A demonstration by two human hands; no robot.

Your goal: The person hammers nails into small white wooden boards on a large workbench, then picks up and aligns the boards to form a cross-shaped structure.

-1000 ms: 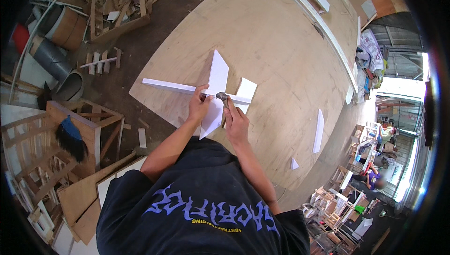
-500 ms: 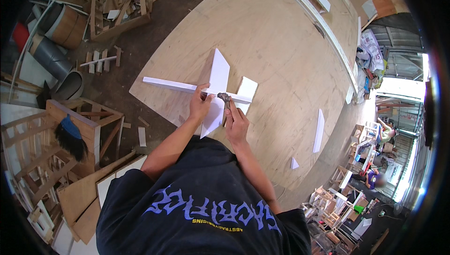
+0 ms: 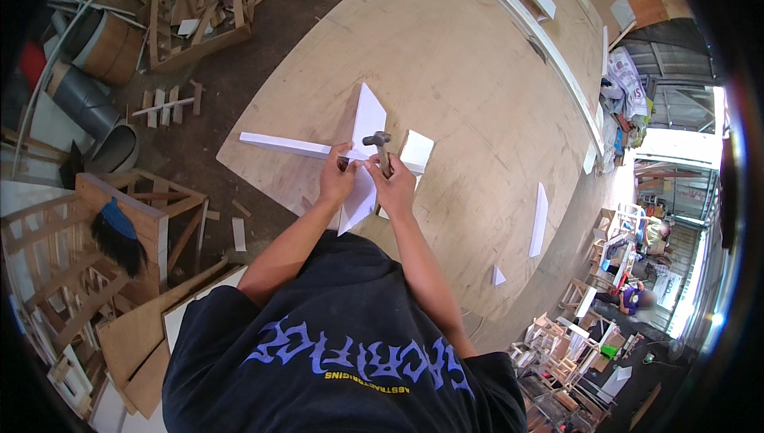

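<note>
A long white wooden strip [image 3: 286, 143] lies across a slanted white board [image 3: 368, 118], and the two form a cross. My left hand [image 3: 337, 181] is closed on the strip where it meets the board. My right hand [image 3: 395, 192] grips a hammer [image 3: 376, 139], its metal head over the board just beyond the crossing. The fingertips of both hands come close together there; whatever lies between them is too small to make out. Near the strip's right end a white block [image 3: 419, 149] rests on the plywood.
The pieces lie on a wide plywood worktop [image 3: 469, 107]. Toward its right edge are a narrow white offcut [image 3: 539, 218] and a small white triangle [image 3: 499, 275]. A long white rail [image 3: 549, 39] runs along the far side. Left on the floor stand a scrap-wood crate [image 3: 203, 51] and a broom [image 3: 119, 230].
The hammer's head has moved up and away from the strip. My right hand has shifted left and closer to my left hand, which stays on the strip.
</note>
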